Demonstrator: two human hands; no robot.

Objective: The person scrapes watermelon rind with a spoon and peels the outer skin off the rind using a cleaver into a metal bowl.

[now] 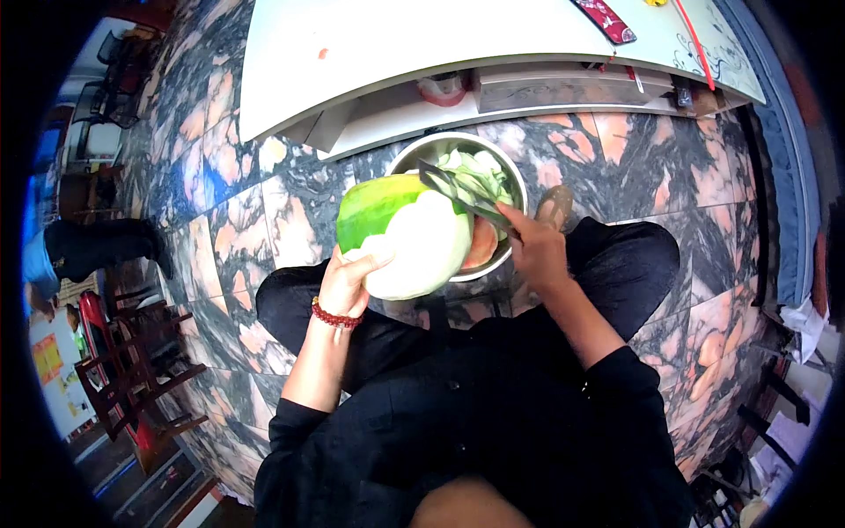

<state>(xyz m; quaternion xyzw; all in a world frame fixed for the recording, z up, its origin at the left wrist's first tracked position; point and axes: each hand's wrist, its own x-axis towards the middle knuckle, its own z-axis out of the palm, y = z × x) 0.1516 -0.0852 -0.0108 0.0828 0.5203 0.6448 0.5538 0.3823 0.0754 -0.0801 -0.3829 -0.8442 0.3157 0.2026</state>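
My left hand (348, 280), with a red beaded bracelet at the wrist, grips the near left side of a large green-skinned fruit (429, 247). Much of its surface is peeled pale; bright green skin stays on its far left part. In my right hand (538, 247) is a knife (455, 193), its dark blade lying across the fruit's far right edge. Below both sits a round stainless steel bowl (522, 178) on the floor, partly hidden by the fruit. Pale green peelings (485, 168) and a reddish piece (482, 244) lie in the bowl.
A white table (422, 39) with a lower shelf stands just beyond the bowl, a red patterned object (607, 23) on top. Patterned stone tiles (228, 231) cover the floor. At left are a wooden chair (125, 369) and another person (99, 251); a blue sofa edge (795, 198) lies right.
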